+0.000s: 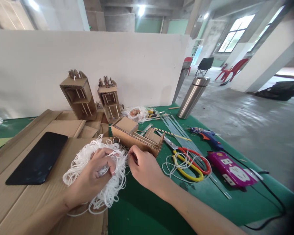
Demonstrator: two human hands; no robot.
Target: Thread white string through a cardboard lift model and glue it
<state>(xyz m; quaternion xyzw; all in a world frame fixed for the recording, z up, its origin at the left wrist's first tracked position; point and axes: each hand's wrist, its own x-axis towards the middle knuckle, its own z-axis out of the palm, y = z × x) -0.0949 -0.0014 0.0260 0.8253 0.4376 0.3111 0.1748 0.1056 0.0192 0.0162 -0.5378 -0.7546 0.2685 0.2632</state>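
A loose, tangled heap of white cord lies partly on the cardboard and partly over the green table. My left hand rests in the heap with its fingers curled around some of the cord. At the heap's right edge is my right hand, thumb and fingers pinched together; what they hold is hidden. Just beyond it lies an open cardboard box frame with a small cardboard piece on top. Red-and-yellow-handled scissors, with a loose white strand over the handles, sit to its right.
Two upright cardboard models stand before the white partition. A black tablet lies left on flat cardboard. A steel bottle, clear sticks, blue glue gun and corded purple power strip occupy the right side.
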